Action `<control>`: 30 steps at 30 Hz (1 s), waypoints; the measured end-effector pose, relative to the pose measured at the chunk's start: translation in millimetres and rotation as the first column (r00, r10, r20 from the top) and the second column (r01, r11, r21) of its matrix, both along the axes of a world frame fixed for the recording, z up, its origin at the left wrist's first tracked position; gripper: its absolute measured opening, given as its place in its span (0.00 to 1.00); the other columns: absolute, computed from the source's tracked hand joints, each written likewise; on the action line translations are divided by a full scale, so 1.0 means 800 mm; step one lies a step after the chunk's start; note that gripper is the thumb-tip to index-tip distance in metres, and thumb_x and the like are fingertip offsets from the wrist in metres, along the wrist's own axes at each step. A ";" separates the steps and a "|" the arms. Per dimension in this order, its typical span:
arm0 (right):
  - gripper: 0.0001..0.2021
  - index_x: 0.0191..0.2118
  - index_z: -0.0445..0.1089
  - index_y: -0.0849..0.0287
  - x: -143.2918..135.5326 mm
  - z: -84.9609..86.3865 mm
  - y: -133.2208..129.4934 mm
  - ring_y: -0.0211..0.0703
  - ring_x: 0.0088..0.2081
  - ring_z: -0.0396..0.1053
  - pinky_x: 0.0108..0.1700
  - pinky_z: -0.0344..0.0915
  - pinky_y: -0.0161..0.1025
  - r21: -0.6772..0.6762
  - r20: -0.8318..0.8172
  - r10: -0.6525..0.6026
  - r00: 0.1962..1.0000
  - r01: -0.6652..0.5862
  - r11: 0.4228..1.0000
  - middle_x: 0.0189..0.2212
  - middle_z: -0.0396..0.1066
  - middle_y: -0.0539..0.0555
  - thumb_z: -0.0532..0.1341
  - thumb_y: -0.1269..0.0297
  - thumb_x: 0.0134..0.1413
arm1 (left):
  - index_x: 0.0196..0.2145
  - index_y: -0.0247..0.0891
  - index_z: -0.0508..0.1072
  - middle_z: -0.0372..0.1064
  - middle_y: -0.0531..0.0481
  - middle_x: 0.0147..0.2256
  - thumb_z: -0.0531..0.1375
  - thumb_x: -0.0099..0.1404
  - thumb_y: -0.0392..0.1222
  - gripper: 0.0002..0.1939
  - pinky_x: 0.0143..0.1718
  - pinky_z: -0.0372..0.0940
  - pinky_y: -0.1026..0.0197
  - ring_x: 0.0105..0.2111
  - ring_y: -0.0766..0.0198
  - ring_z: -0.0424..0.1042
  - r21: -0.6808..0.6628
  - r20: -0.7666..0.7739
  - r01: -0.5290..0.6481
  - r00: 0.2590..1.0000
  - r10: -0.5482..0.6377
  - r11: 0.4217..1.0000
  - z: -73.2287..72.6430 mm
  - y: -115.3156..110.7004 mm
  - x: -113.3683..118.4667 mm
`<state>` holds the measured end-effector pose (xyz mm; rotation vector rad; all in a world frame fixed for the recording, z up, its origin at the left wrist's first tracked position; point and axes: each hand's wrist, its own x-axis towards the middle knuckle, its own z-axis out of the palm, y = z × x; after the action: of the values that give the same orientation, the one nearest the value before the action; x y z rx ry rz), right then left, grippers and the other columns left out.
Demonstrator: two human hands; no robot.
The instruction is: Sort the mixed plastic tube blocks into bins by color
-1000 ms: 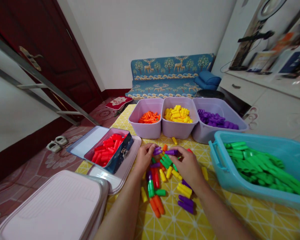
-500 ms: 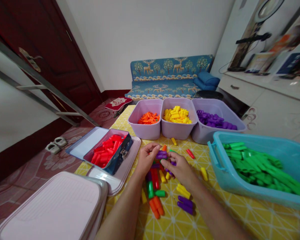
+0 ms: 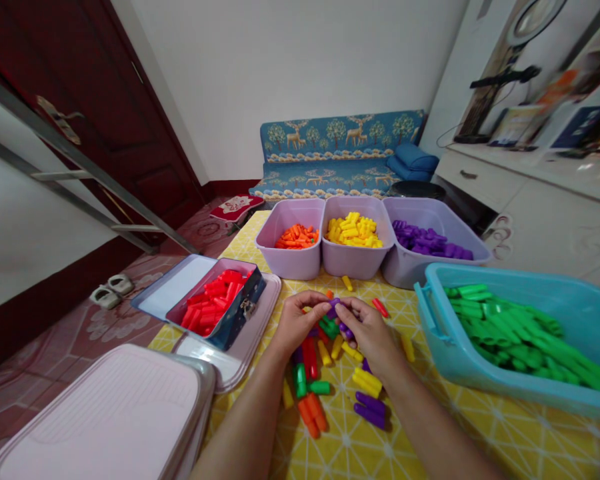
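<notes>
My left hand [image 3: 298,321] and my right hand [image 3: 369,328] meet above the table, thumbs and fingers pinching a small purple plastic piece [image 3: 333,306] from both sides. More purple pieces [image 3: 347,331] show under my right fingers; whether they are held I cannot tell. Below lies a loose pile of finger-sized plastic tubes: green pieces [image 3: 329,327], red tubes [image 3: 310,357], yellow tubes [image 3: 367,382] and orange tubes [image 3: 313,415]. A purple pair [image 3: 370,409] rests near my right wrist. Both palms partly hide the pile.
Three lilac bins at the back hold orange [image 3: 297,237], yellow [image 3: 355,231] and purple pieces [image 3: 427,241]. A turquoise tub [image 3: 437,320] of green tubes stands right. Left are an open tin [image 3: 247,310] of red tubes and stacked pale lids [image 3: 105,413].
The purple piece has turned between my fingers and my hands have drawn closer together. Green and yellow pieces under my hands now show more.
</notes>
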<state>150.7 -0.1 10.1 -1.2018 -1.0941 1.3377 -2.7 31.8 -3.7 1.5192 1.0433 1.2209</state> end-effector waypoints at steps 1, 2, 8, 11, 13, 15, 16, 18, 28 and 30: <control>0.17 0.36 0.70 0.60 0.000 0.000 0.000 0.29 0.18 0.59 0.15 0.52 0.25 -0.002 -0.004 0.007 1.000 -0.007 1.000 0.20 0.66 0.46 0.64 0.50 0.49 | 0.33 0.34 0.78 0.75 0.48 0.31 0.65 0.58 0.49 0.13 0.36 0.65 0.64 0.31 0.64 0.71 -0.001 0.001 -0.001 1.000 0.001 1.000 -0.001 0.000 -0.001; 0.17 0.34 0.71 0.61 0.000 0.000 0.000 0.29 0.17 0.58 0.15 0.52 0.25 -0.003 -0.016 0.004 1.000 -0.004 1.000 0.20 0.66 0.46 0.64 0.50 0.49 | 0.32 0.34 0.78 0.74 0.48 0.29 0.63 0.59 0.50 0.14 0.34 0.65 0.65 0.30 0.64 0.71 -0.004 0.002 -0.003 1.000 0.003 1.000 -0.002 0.001 -0.001; 0.10 0.34 0.71 0.61 0.001 0.019 -0.001 0.28 0.17 0.61 0.14 0.54 0.23 -0.111 -0.355 -0.160 0.921 0.129 0.985 0.22 0.71 0.48 0.65 0.59 0.49 | 0.32 0.34 0.77 0.75 0.47 0.31 0.58 0.64 0.52 0.17 0.34 0.64 0.65 0.31 0.64 0.70 0.009 -0.046 -0.006 0.999 0.007 1.000 -0.008 0.004 -0.003; 0.08 0.37 0.72 0.61 0.002 0.033 -0.004 0.32 0.22 0.69 0.17 0.62 0.23 -0.277 -0.481 -0.253 0.839 0.128 0.952 0.28 0.75 0.52 0.64 0.68 0.49 | 0.34 0.34 0.78 0.75 0.47 0.31 0.59 0.64 0.50 0.15 0.36 0.64 0.64 0.33 0.62 0.71 0.012 -0.085 -0.003 0.996 0.004 1.000 -0.009 0.004 -0.001; 0.08 0.40 0.72 0.61 0.001 0.044 -0.007 0.35 0.27 0.73 0.19 0.66 0.24 -0.322 -0.530 -0.289 0.797 0.126 0.938 0.32 0.76 0.53 0.62 0.71 0.51 | 0.34 0.34 0.78 0.75 0.46 0.31 0.59 0.64 0.49 0.15 0.35 0.64 0.64 0.32 0.62 0.71 0.009 -0.099 0.001 0.995 0.000 1.000 -0.009 0.004 0.001; 0.08 0.40 0.71 0.61 0.002 0.057 -0.010 0.38 0.32 0.76 0.24 0.71 0.27 -0.304 -0.594 -0.297 0.748 0.134 0.943 0.34 0.76 0.54 0.60 0.73 0.53 | 0.34 0.34 0.78 0.75 0.46 0.31 0.59 0.63 0.49 0.15 0.34 0.64 0.64 0.32 0.62 0.71 0.009 -0.110 0.003 0.994 -0.002 1.000 -0.008 0.005 0.001; 0.07 0.39 0.71 0.61 0.003 0.065 -0.011 0.40 0.34 0.76 0.28 0.73 0.30 -0.289 -0.625 -0.302 0.720 0.147 0.946 0.34 0.76 0.55 0.59 0.74 0.54 | 0.34 0.34 0.78 0.75 0.46 0.31 0.59 0.63 0.48 0.14 0.34 0.64 0.64 0.32 0.62 0.72 0.011 -0.113 0.004 0.994 -0.002 1.000 -0.008 0.005 0.001; 0.05 0.35 0.70 0.63 0.008 0.082 -0.010 0.43 0.38 0.76 0.36 0.76 0.35 -0.266 -0.674 -0.324 0.664 0.191 0.945 0.33 0.76 0.56 0.58 0.74 0.55 | 0.34 0.34 0.78 0.76 0.46 0.32 0.60 0.63 0.48 0.14 0.35 0.65 0.64 0.32 0.62 0.72 0.016 -0.120 0.008 0.993 -0.006 1.000 -0.008 0.005 0.002; 0.11 0.36 0.68 0.58 0.073 0.152 0.047 0.38 0.46 0.72 0.49 0.71 0.45 -0.142 -0.686 -0.488 0.540 0.558 0.817 0.43 0.74 0.54 0.49 0.73 0.60 | 0.34 0.33 0.78 0.77 0.45 0.32 0.60 0.62 0.47 0.13 0.35 0.66 0.63 0.33 0.61 0.73 0.018 -0.140 0.018 0.990 -0.015 1.000 -0.007 0.003 0.003; 0.14 0.40 0.70 0.58 0.089 0.156 0.065 0.40 0.48 0.71 0.48 0.71 0.45 -0.088 -0.645 -0.500 0.578 0.594 0.800 0.48 0.72 0.56 0.47 0.69 0.62 | 0.34 0.34 0.78 0.77 0.45 0.32 0.60 0.62 0.47 0.14 0.35 0.66 0.63 0.33 0.61 0.74 0.023 -0.144 0.015 0.990 -0.012 1.000 -0.007 0.003 0.003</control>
<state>221.9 51.5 135.2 -0.7662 -0.2493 1.0167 -0.1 34.1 -9.6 1.6499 1.1134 1.1319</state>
